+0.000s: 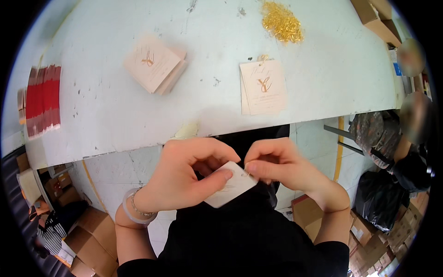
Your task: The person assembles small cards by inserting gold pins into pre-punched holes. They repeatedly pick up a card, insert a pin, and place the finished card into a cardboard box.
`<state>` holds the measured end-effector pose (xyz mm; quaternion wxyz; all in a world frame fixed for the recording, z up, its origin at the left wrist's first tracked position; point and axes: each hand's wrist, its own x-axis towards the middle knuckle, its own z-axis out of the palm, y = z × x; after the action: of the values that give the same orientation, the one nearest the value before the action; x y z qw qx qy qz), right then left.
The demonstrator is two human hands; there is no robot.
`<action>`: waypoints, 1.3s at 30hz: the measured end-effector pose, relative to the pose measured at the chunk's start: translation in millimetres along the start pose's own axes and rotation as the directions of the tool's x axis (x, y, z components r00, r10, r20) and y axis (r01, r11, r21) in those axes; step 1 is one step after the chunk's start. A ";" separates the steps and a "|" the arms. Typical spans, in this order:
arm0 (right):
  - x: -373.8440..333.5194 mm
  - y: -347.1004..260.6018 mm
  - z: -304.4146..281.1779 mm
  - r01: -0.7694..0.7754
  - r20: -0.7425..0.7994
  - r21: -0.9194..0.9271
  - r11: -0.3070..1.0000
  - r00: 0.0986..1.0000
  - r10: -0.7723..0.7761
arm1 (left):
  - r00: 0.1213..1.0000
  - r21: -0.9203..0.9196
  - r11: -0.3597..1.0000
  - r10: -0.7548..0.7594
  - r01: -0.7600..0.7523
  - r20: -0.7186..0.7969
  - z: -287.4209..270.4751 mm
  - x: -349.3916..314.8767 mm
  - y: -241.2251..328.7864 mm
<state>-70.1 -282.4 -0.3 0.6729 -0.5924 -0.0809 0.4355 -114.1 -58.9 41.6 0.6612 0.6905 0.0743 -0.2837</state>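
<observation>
Over my lap, just off the table's near edge, my left hand (194,173) pinches a pale card (226,196) between thumb and fingers. The card is tilted, with one corner towards my right hand (277,164). Thumb and forefinger of that hand are closed on a small gold fastener (248,174) at a hole in that corner; its exact shape is too small to make out. On the table, a small stack of cards with gold fasteners (264,90) lies to the right. Another stack of pale cards (150,64) sits further left, slightly fanned.
A heap of tiny gold fasteners (282,23) lies at the table's far side. Red packets (44,99) stand in a row at the left. Cardboard boxes (92,235) are on the floor at left; a black plastic bag (380,198) and a camouflage backpack (376,136) are at right.
</observation>
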 end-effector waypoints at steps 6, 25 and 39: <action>31.8 -50.8 -26.9 0.264 -0.291 -0.593 0.760 0.811 -0.508 | 0.863 -0.148 0.890 0.359 -0.432 -0.356 26.4 67.0 -5.3; 86.2 -43.1 -56.0 0.177 -0.241 -0.828 0.531 0.743 -0.624 | 0.705 0.812 0.508 0.686 -0.288 -0.179 19.7 96.6 4.8; 82.3 -47.6 -56.4 0.186 -0.180 -0.857 0.481 0.766 -0.617 | 0.838 0.779 0.571 0.534 -0.260 -0.112 19.8 90.4 13.8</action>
<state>38.5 -263.4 -8.6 0.4162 -0.8758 -0.2440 0.0178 -38.4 -104.0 10.0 0.3490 0.9323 -0.0948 -0.0083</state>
